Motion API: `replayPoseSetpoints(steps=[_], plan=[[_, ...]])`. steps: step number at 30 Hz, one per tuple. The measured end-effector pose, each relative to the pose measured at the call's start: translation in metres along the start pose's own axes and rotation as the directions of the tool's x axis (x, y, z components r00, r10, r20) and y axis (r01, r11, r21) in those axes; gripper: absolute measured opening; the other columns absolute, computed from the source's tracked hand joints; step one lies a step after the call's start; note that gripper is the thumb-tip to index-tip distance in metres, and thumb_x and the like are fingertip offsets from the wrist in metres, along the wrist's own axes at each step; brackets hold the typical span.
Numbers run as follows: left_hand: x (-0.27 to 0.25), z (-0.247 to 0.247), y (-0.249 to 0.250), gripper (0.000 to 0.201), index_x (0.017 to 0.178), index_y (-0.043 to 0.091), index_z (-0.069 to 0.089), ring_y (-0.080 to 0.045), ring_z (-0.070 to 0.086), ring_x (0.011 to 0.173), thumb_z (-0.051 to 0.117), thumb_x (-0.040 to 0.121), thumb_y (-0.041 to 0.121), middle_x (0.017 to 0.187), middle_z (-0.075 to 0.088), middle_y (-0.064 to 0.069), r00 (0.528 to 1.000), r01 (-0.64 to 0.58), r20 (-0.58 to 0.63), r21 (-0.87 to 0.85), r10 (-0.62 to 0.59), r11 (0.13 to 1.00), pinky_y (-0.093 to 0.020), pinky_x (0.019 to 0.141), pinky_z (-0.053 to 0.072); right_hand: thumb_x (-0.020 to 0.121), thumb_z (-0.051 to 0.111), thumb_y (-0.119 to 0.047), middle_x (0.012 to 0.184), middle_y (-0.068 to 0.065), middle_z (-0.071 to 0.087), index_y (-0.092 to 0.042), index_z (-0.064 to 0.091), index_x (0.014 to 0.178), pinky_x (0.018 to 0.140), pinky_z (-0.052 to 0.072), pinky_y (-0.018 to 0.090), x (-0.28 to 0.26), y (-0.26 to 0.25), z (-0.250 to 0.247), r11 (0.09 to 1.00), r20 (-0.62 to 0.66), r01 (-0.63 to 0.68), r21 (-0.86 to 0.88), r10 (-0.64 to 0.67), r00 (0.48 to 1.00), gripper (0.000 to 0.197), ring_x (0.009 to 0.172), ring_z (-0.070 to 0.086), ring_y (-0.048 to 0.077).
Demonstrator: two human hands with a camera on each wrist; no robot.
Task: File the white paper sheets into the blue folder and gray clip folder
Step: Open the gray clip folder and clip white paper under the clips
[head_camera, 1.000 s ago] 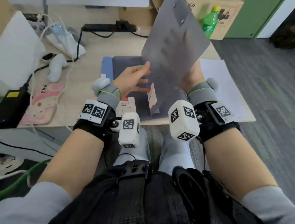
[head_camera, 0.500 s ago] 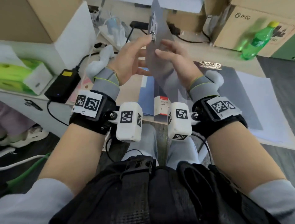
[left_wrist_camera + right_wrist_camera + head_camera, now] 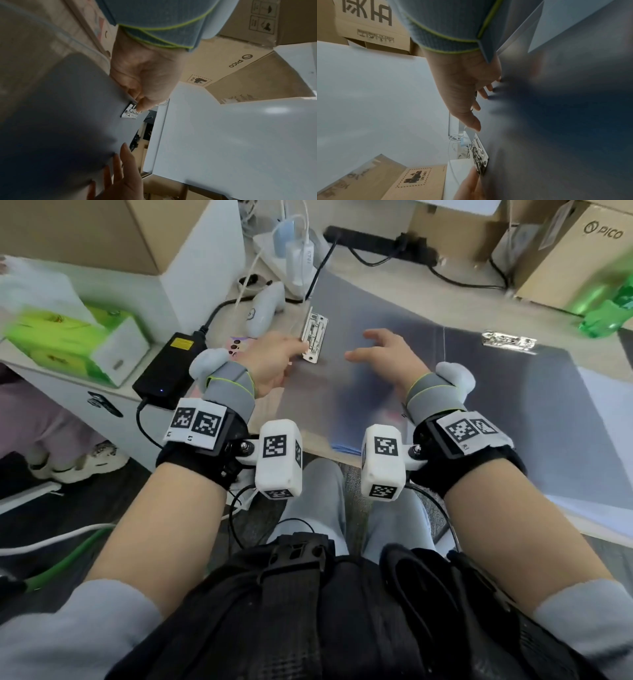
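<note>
1. The left hand [image 3: 270, 361] pinched the metal clip [image 3: 314, 337] at the left edge of the gray clip folder [image 3: 370, 313], its fingers curled onto the metal as the left wrist view shows. I judge this grip was meant to work the clip so that sheets could go under it.

2. The right hand [image 3: 383, 357] hovered with its fingers spread and relaxed, their tips at or just above the opened cover. In the right wrist view they seem to touch the gray surface, likely to keep the cover flat. It gripped nothing.

3. Both forearms reached forward over the lap, wrists level and close together, palms turned down toward the table [image 3: 373, 272].

4. The gray clip folder lay open and flat on the table in front of the person. A second metal clip [image 3: 508, 340] sat on its far right panel.

5. The white paper sheets [image 3: 606, 419] lay on the table to the right, partly under the folder's right panel, not yet filed.

6. A thin strip of the blue folder [image 3: 346, 447] showed under the near edge of the gray one.
</note>
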State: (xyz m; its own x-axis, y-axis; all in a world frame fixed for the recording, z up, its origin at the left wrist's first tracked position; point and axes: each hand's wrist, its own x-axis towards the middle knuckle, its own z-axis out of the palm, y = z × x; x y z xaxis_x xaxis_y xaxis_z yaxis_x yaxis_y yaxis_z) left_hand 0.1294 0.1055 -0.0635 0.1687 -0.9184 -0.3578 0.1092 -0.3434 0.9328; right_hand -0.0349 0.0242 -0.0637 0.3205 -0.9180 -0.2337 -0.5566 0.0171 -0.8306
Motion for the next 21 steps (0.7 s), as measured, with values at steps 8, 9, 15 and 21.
replayPoseSetpoints(steps=[8, 9, 15, 21], plan=[[0.017, -0.003, -0.019, 0.022, 0.086, 0.019, 0.057, -0.015, 0.045, 0.075, 0.043, 0.096, 0.005, 0.095, 0.054, -0.007, 0.99, 0.126, -0.077, 0.173, -0.114, 0.977, -0.022, 0.059, 0.032, 0.082, 0.07, -0.027, 0.143, 0.006, 0.022, -0.024, 0.04, 0.141, 0.117, 0.024, 0.036, 0.009, 0.014, 0.01, 0.986, 0.061, -0.006, -0.169, 0.017, 0.998, 0.067, 0.137, 0.029, 0.026], [0.018, -0.003, -0.02, 0.022, 0.09, 0.02, 0.058, -0.011, 0.049, 0.07, 0.043, 0.096, 0.004, 0.088, 0.058, -0.004, 0.99, 0.121, -0.094, 0.144, -0.108, 0.982, -0.02, 0.057, 0.036, 0.082, 0.07, -0.028, 0.143, 0.006, 0.022, -0.024, 0.04, 0.141, 0.117, 0.023, 0.035, 0.009, 0.014, 0.01, 0.981, 0.073, -0.005, -0.196, 0.019, 0.997, 0.066, 0.137, 0.03, 0.025], [0.018, -0.005, -0.019, 0.026, 0.078, 0.022, 0.058, -0.007, 0.052, 0.053, 0.059, 0.085, 0.047, 0.064, 0.062, 0.006, 0.991, 0.074, -0.12, 0.062, -0.066, 0.995, -0.017, 0.05, 0.039, 0.082, 0.069, -0.032, 0.143, 0.006, 0.021, -0.027, 0.041, 0.14, 0.117, 0.023, 0.034, 0.015, 0.009, 0.008, 0.945, 0.132, 0.014, -0.325, 0.03, 0.991, 0.065, 0.137, 0.031, 0.027], [0.031, 0.0, -0.023, 0.049, 0.084, 0.015, 0.072, -0.015, 0.061, 0.075, 0.058, 0.075, 0.06, 0.082, 0.071, -0.001, 0.843, -0.067, -0.442, 0.482, 0.308, 0.874, -0.025, 0.072, 0.044, 0.085, 0.067, -0.032, 0.144, 0.007, 0.021, -0.023, 0.041, 0.141, 0.116, 0.023, 0.03, 0.016, 0.006, 0.0, 0.945, 0.19, 0.011, -0.327, 0.054, 0.98, 0.062, 0.135, 0.036, 0.022]])
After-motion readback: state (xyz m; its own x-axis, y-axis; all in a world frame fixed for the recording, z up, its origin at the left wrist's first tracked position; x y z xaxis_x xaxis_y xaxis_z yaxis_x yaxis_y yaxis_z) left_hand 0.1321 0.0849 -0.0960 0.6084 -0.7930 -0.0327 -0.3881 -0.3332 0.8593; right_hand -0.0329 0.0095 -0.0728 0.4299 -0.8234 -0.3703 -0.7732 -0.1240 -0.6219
